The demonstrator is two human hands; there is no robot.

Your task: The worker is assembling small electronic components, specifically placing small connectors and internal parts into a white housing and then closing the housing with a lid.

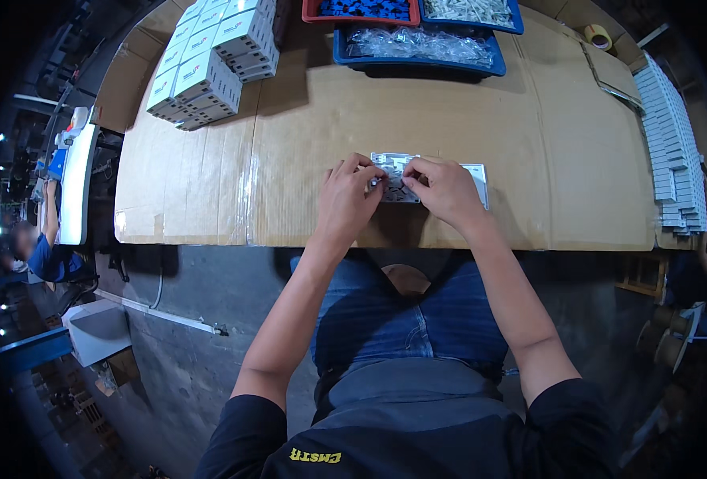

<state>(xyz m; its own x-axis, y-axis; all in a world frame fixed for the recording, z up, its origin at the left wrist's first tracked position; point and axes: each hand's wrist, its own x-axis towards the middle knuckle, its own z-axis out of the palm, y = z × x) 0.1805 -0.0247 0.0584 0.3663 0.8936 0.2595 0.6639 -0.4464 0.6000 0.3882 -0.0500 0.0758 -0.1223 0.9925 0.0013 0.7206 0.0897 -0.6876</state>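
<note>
My left hand and my right hand meet over a small clear plastic bag holding small parts, near the front edge of the cardboard-covered table. Both hands pinch the bag between fingers and thumbs. Under and beside the bag lies a flat white card, partly hidden by my right hand.
Stacked white boxes sit at the back left. A blue tray of clear bags, a red tray and another blue tray stand at the back. White flat stacks line the right edge. Another person sits far left.
</note>
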